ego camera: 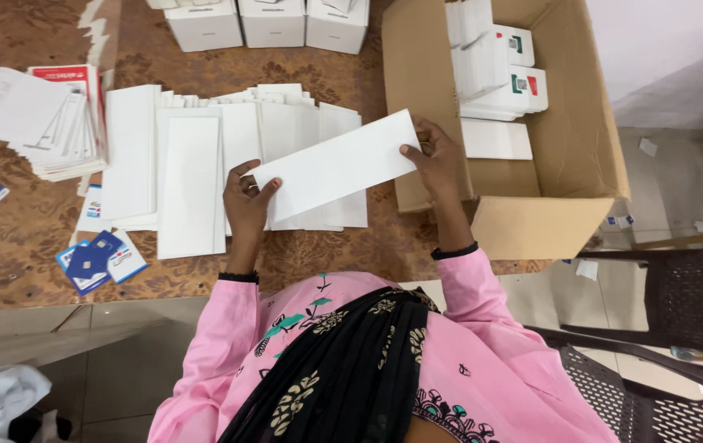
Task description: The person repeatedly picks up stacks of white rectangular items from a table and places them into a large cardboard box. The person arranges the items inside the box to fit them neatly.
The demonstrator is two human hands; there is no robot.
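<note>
White card sleeve [335,166] held flat and slightly tilted at centre frame, above the rows of matching sleeves [204,156] on the patterned brown surface [7,254]. Pinched at each short end, left hand [246,205] and right hand [436,160] both closed on it, keeping it taut and unbent. Open cardboard box [565,164] of small white packs waiting at upper right, within easy reach.

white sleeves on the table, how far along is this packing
Done, it seems: several finished white boxes are stacked in the cardboard carton. In hand: the left hand and right hand hold one flat white sleeve by its ends. Left: a row of flat sleeves on the table, plus a leaflet stack and blue cards.
</note>
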